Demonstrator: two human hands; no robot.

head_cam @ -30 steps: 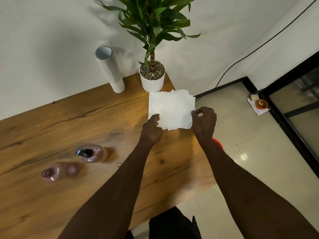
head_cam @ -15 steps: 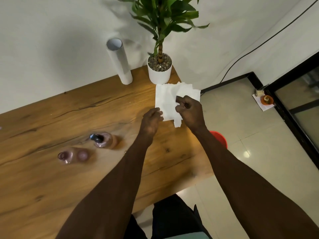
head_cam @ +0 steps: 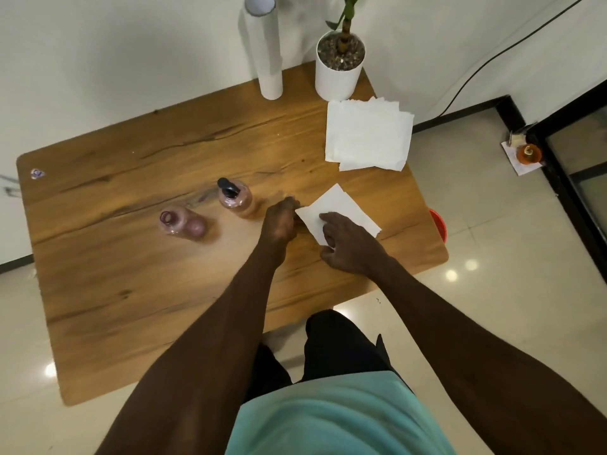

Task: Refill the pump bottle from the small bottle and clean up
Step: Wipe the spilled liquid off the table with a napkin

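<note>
Two bottles on the wooden table (head_cam: 131,290), both clear pinkish plastic. The pump bottle (head_cam: 235,198) stands upright with a black pump head. The small bottle (head_cam: 180,222) lies just to its left, apart from it, neck uncapped; whether it stands or lies on its side is hard to tell through blur.

One loose sheet of tissue (head_cam: 341,210), white, thin, roughly square, lies flat on the table right of the pump bottle. One stack of tissues (head_cam: 368,136), several sheets with ragged offset edges, sits at the far right corner, well apart from the loose sheet.

Right hand (head_cam: 351,244) lies palm down on the near part of the sheet, fingers spread flat and pressing it, not closed round it. Left hand (head_cam: 279,221) sits at the sheet's left corner, fingers curled at its edge; a pinch cannot be told. It is near the pump bottle, not touching.

One white cylindrical roll (head_cam: 264,44) and one white potted plant (head_cam: 340,65), gravel-topped, stand at the back edge. Table grain is knotted, corners rounded.
</note>
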